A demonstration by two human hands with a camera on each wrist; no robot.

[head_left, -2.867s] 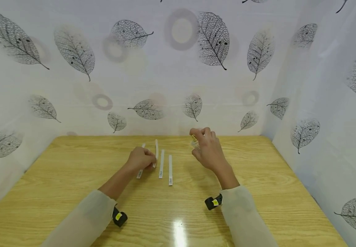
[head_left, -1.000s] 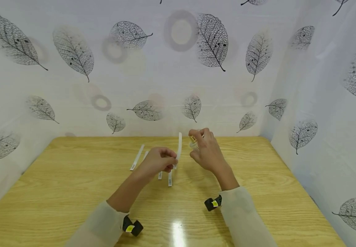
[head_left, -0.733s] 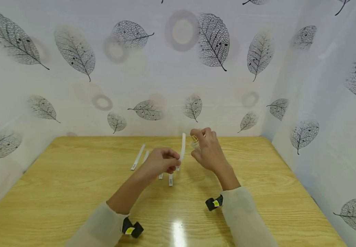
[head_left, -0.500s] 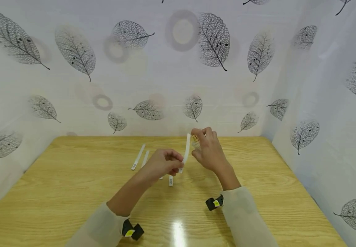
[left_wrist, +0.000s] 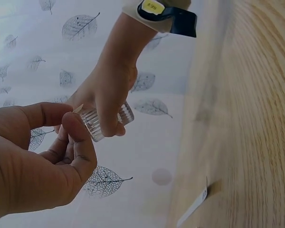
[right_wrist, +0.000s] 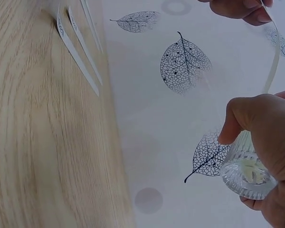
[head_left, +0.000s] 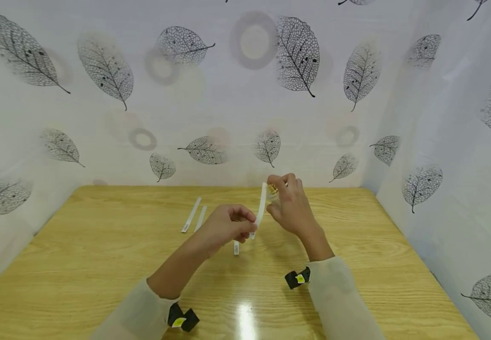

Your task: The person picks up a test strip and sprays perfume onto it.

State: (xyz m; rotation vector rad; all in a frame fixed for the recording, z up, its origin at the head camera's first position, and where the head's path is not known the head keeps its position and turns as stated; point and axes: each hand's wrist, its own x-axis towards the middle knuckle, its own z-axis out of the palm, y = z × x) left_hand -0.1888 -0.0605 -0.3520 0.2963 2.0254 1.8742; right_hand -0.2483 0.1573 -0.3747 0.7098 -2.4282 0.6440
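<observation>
Between thumb and fingers my left hand (head_left: 230, 225) pinches a white paper perfume test strip (head_left: 262, 205) by its lower, printed end. The strip stands up from the fingers, bowed slightly, its upper end close beside the bottle's top. My right hand (head_left: 293, 208) grips a ribbed clear glass perfume bottle (right_wrist: 247, 168) with a gold neck (head_left: 272, 189), held above the table. The index finger lies over the bottle's top; the head view cannot show whether it presses. In the left wrist view the ribbed glass (left_wrist: 96, 124) shows behind the left fingertips.
More white strips lie on the wooden table (head_left: 122, 264): two to the left (head_left: 191, 215) and one (head_left: 236, 248) partly under the left hand. A leaf-patterned curtain (head_left: 224, 99) hangs behind the table and along its sides.
My left hand has picked a strip up from the table and carried it right, to beside the bottle. The right hand has stayed nearly in place, still holding the bottle.
</observation>
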